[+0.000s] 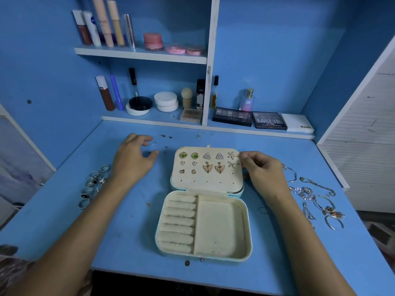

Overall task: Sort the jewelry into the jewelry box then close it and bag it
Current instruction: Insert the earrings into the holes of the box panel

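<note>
A pale blue jewelry box (248,236) lies open in the middle of the blue desk. Its cream lid panel (205,185) carries several pairs of earrings (207,162). The ring rolls (177,221) and the flat compartment (218,227) hold nothing. My right hand (263,171) grips the lid's right edge beside the star earrings, fingers curled. My left hand (132,161) hovers over the desk left of the lid with fingers loosely spread, near a few tiny studs or earring backs (164,142). Several rings (94,182) lie at the left, and chains and bracelets (316,199) at the right.
Shelves behind the desk hold cosmetics: tubes (102,26), jars (165,101), a perfume bottle (248,100) and eyeshadow palettes (269,120). A white slatted panel (367,146) stands at the right. The desk's front edge is just below the box.
</note>
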`<action>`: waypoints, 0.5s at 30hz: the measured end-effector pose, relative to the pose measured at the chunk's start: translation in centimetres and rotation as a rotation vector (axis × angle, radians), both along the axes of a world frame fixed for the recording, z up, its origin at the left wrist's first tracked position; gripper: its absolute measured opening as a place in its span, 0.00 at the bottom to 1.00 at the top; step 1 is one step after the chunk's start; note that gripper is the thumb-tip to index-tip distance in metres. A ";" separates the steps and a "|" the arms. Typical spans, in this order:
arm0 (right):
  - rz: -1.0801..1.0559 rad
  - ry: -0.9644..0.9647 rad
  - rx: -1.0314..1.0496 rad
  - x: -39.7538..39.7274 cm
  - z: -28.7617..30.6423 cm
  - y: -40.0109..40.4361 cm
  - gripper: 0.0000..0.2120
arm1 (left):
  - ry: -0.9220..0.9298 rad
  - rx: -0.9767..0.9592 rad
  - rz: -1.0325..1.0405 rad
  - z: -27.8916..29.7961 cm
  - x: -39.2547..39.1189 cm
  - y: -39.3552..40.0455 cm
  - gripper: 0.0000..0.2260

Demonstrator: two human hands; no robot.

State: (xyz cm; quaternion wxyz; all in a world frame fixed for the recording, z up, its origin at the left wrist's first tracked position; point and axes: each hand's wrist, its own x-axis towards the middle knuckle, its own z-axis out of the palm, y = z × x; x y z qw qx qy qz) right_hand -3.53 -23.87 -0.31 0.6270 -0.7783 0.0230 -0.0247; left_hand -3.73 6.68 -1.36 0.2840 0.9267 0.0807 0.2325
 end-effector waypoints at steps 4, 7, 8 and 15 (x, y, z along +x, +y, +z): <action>0.004 -0.002 -0.004 0.0 0.1 0.0 0.09 | 0.059 -0.024 0.033 -0.8 0.3 0.3 0.14; 0.011 -0.003 -0.013 0.0 0.1 -0.1 0.09 | 0.068 -0.018 0.076 -0.9 0.4 0.0 0.11; 0.012 -0.002 -0.015 0.0 0.1 -0.1 0.09 | 0.071 -0.009 0.090 -0.9 0.4 -0.1 0.10; 0.017 0.001 -0.018 0.0 0.1 -0.1 0.09 | 0.037 0.020 0.101 -1.0 0.3 -0.3 0.04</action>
